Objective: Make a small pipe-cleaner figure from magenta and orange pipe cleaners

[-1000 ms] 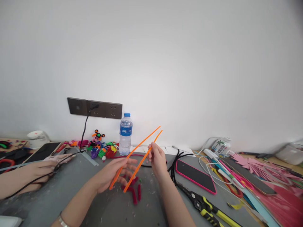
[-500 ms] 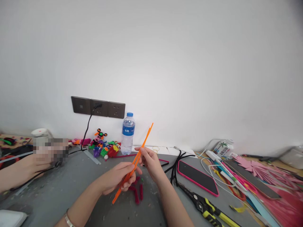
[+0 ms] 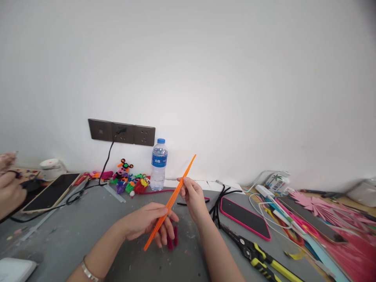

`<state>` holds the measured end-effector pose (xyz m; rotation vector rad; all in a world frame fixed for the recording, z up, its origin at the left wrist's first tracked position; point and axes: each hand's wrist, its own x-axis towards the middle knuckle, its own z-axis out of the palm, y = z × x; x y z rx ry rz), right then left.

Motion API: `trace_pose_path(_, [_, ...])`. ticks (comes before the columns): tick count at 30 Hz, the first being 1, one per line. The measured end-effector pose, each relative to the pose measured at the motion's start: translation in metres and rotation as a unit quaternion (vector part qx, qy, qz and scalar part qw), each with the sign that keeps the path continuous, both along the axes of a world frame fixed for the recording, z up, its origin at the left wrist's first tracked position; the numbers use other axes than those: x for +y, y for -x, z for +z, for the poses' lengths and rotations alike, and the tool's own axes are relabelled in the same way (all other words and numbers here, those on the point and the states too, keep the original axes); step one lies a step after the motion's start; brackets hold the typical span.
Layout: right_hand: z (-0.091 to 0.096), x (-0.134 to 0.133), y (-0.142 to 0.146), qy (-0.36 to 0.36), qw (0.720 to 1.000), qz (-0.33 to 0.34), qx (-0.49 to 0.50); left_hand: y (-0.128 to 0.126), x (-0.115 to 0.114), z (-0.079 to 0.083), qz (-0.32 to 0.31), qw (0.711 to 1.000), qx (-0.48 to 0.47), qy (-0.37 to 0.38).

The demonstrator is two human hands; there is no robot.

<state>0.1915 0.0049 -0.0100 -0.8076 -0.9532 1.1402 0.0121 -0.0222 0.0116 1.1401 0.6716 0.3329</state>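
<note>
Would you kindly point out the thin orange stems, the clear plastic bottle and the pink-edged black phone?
Thin orange stems (image 3: 174, 197): head view, middle stretch.
Clear plastic bottle (image 3: 159, 161): head view, blue label.
Pink-edged black phone (image 3: 245, 218): head view, dark screen.

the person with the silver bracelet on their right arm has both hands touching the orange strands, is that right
Not quite: the head view shows the silver bracelet on the left arm, not the right. The rest stands: the left hand and the right hand both touch the orange strands.
</note>
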Motion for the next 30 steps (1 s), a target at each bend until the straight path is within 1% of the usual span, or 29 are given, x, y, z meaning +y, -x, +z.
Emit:
trace_pose_path(3, [0.001, -0.002, 0.000, 0.006, 1.000, 0.018, 0.004, 0.000, -0.002, 0.004, 0.003, 1.000, 0.005, -0.003])
trace_pose_path(7, [0.002, -0.003, 0.001, 0.024, 0.999, 0.042, 0.006, 0.002, -0.002, 0.009, 0.007, 1.000, -0.001, 0.022])
trace_pose_path(9, [0.001, -0.002, 0.002, 0.017, 0.999, 0.045, 0.012, 0.004, -0.002, 0.011, 0.012, 1.000, -0.002, 0.011])
trace_pose_path(12, [-0.002, 0.001, 0.001, -0.001, 0.999, 0.023, 0.030, 0.008, -0.001, 0.012, 0.017, 1.000, -0.010, -0.014])
trace_pose_path(14, [-0.002, 0.001, 0.000, -0.002, 0.999, 0.003, 0.032, 0.010, 0.000, 0.010, 0.023, 1.000, -0.007, -0.016])
trace_pose_path(16, [0.000, -0.001, 0.000, 0.000, 1.000, 0.000, 0.027, 0.010, 0.002, 0.007, 0.036, 0.999, 0.004, -0.008])
trace_pose_path(19, [0.006, -0.006, 0.002, -0.010, 0.998, 0.038, 0.045, 0.007, 0.006, -0.001, 0.068, 0.998, 0.001, 0.011])
trace_pose_path(22, [0.011, -0.011, 0.005, -0.014, 0.989, 0.115, 0.089, 0.003, 0.009, -0.007, 0.115, 0.993, -0.023, 0.023])
trace_pose_path(24, [0.011, -0.012, 0.006, -0.009, 0.983, 0.153, 0.100, 0.002, 0.010, -0.008, 0.137, 0.990, -0.032, 0.026])
trace_pose_path(26, [0.009, -0.012, 0.006, -0.010, 0.983, 0.160, 0.087, 0.001, 0.011, -0.009, 0.149, 0.988, -0.039, 0.025])
trace_pose_path(30, [0.005, -0.012, 0.004, -0.011, 0.987, 0.154, 0.038, -0.001, 0.011, -0.008, 0.158, 0.986, -0.042, 0.026])
